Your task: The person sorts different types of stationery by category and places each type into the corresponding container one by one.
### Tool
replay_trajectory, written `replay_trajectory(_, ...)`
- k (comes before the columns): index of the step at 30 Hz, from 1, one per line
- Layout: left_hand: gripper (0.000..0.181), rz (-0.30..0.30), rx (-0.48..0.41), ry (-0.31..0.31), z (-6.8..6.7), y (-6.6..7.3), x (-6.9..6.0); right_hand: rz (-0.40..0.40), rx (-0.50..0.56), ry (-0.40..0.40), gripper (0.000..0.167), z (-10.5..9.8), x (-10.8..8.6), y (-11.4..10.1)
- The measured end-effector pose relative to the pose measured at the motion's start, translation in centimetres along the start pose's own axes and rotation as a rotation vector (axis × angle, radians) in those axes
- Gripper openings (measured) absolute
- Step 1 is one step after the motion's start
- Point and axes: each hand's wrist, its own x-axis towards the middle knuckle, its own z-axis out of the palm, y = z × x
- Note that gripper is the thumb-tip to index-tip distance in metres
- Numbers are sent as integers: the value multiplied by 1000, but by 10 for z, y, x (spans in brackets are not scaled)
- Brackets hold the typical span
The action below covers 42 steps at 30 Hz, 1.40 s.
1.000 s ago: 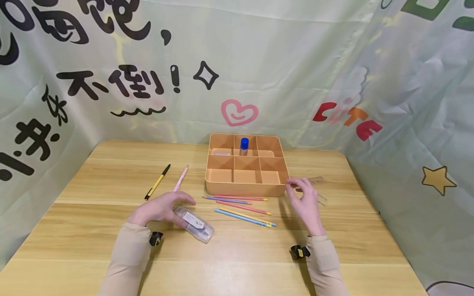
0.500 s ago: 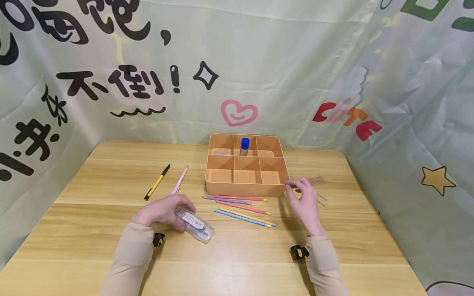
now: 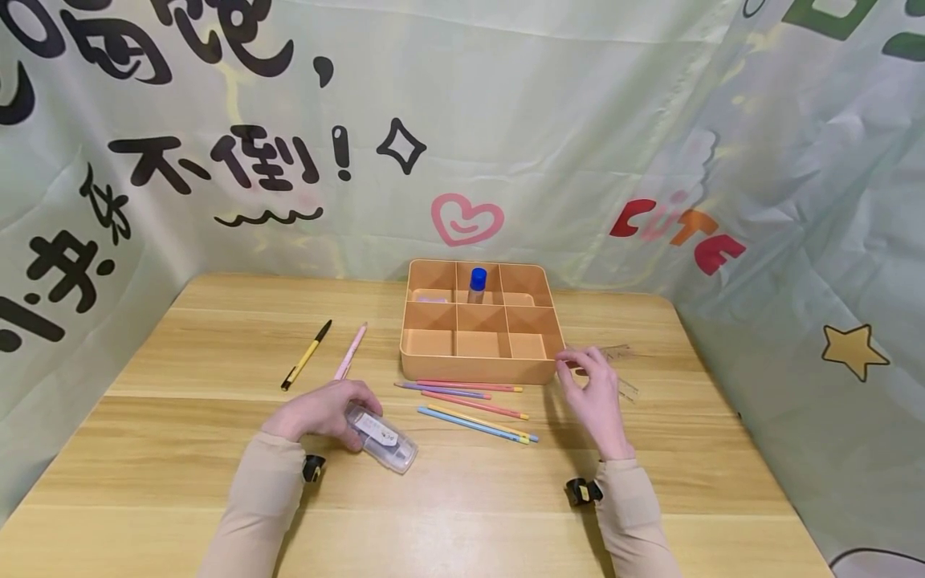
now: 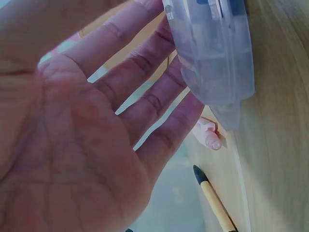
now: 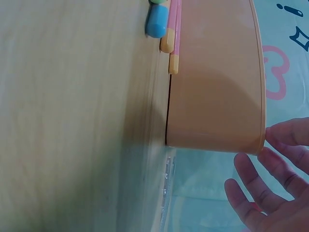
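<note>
Beside the pencils, my left hand (image 3: 321, 411) grips the left end of a clear plastic case (image 3: 386, 445), which lies tilted on the table. Its fingers reach along the case (image 4: 215, 58) in the left wrist view, where the thumb is mostly out of sight. My right hand (image 3: 596, 393) pinches the front right corner of the orange six-compartment box (image 3: 477, 369). Seen from the right wrist, thumb and fingertips of that hand (image 5: 277, 191) meet at the rim of the box (image 5: 217, 101). A blue-capped tube (image 3: 477, 285) stands in the back middle compartment.
Several coloured pencils (image 3: 473, 405) lie just in front of the box. A yellow-and-black pen (image 3: 307, 355) and a pink pen (image 3: 352, 351) are at the left. Clear rulers (image 3: 627, 391) lie behind my right hand. A printed cloth (image 3: 564, 144) surrounds the table's back and sides.
My left hand has shifted slightly right, and its thumb and fingers have drawn in on the clear case. The right hand and the box have stayed in place.
</note>
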Motion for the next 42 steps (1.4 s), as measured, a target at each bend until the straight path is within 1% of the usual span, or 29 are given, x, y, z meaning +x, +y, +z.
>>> replay_trajectory(9,50,12,12,1,0,2,0,8,-4,2,11,1,0,1)
replay_trajectory(17,49,14,22,27,0,-1,3,12,1,-4,10,0,0,0)
replay_trajectory(20,50,24,28,29,0,0,3,12,-2,0,11,0,0,0)
replay_trajectory(25,50,17,8,33,0,-1,3,13,-2,1,11,-1,0,1)
replay_trajectory(33,50,46,-5,23,0,-4,4,23,-4,-12,11,-1,0,0)
replay_trajectory(36,50,38,-9,25,0,-4,4,25,-1,-9,11,-1,0,-1)
replay_trajectory(37,50,43,-2,24,0,-4,4,25,0,-7,11,-1,0,0)
replay_trajectory(42,49,29,15,26,0,-5,3,24,4,-1,12,0,0,0)
